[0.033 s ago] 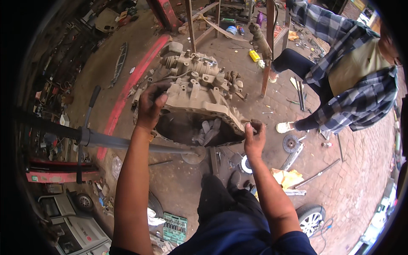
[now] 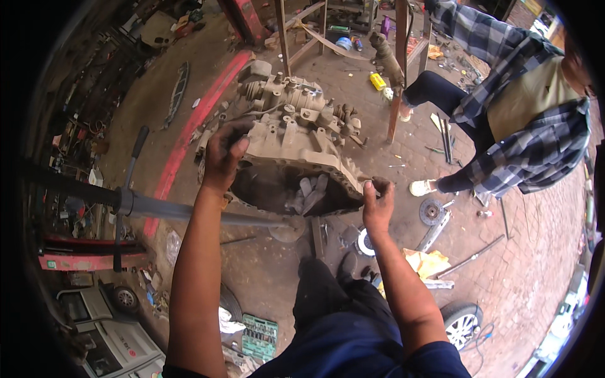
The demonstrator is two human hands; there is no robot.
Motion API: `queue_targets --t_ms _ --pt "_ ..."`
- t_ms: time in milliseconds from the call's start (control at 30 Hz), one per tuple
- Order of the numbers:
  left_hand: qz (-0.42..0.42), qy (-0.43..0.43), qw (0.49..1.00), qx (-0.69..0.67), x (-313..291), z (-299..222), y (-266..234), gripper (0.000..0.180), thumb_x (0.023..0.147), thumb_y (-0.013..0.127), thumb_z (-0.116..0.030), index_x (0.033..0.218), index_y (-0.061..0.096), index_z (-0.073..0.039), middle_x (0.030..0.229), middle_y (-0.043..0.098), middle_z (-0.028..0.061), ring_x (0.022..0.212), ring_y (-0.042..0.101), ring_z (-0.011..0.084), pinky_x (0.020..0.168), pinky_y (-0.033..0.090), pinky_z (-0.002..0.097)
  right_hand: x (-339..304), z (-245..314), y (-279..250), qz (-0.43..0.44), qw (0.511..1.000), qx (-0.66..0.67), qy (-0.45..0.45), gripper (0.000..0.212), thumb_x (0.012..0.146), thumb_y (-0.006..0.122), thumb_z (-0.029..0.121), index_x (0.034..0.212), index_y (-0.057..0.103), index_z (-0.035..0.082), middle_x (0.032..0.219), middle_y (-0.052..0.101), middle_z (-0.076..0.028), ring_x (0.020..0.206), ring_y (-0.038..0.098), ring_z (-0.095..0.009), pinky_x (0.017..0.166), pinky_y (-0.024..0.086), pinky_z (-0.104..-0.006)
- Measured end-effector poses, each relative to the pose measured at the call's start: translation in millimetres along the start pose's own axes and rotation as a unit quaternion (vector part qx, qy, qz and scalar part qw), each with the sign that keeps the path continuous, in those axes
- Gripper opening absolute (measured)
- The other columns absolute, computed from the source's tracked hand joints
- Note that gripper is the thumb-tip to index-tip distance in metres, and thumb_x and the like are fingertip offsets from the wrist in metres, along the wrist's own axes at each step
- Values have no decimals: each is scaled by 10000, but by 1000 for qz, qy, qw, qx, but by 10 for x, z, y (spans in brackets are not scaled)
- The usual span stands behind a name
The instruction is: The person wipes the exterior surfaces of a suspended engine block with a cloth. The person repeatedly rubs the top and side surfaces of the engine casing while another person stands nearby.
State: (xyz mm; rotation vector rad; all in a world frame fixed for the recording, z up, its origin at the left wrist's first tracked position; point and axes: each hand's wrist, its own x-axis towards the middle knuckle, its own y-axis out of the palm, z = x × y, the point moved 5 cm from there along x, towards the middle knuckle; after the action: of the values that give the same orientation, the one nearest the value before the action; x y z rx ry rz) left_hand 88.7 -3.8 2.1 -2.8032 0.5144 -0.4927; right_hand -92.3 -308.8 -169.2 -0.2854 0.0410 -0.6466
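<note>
A dusty tan vehicle gearbox (image 2: 291, 135) is in front of me, its wide bell housing opening facing me. My left hand (image 2: 224, 157) is closed over the left side of the housing rim, thumb on the near side and fingers on the casing behind. At the rim's right corner, my right hand (image 2: 378, 203) grips the edge with its thumb up and fingers curled. Inside the dark opening sits a grey part with finger-like prongs (image 2: 309, 194); its kind is unclear. Whatever bears the gearbox from below is mostly hidden.
A grey pole with a crossbar (image 2: 170, 209) runs from the left to below the gearbox. A person in a checked shirt (image 2: 529, 151) is at the right. On the floor are a clutch disc (image 2: 432, 213), a wheel (image 2: 461, 326), a green socket set (image 2: 259, 337) and a red beam (image 2: 195, 142).
</note>
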Motion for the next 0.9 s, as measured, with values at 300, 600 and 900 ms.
queue_targets --t_ms 300,600,900 --pt "-13 -18 999 -39 -27 15 7 537 856 710 -361 1202 655 46 1188 679 113 1101 625 185 1006 459 328 16 2 52 18 999 49 5 566 1036 603 293 1480 452 -24 1438 515 -222 1290 572 -321 1081 446 -399" --pt "-19 -4 999 -28 -3 15 13 550 850 712 -398 1174 673 45 1130 691 106 1054 634 172 961 479 320 198 252 -175 144 987 24 -62 988 776 880 388 1520 388 -35 1517 467 -231 1405 470 -347 1167 378 -423" --pt "-22 -5 1000 -16 10 -1 25 562 849 722 -428 1159 679 39 1103 691 99 1015 636 167 928 485 314 254 521 -240 230 946 -210 -94 1051 704 911 459 1508 411 2 1513 458 -238 1390 477 -386 1143 415 -446"
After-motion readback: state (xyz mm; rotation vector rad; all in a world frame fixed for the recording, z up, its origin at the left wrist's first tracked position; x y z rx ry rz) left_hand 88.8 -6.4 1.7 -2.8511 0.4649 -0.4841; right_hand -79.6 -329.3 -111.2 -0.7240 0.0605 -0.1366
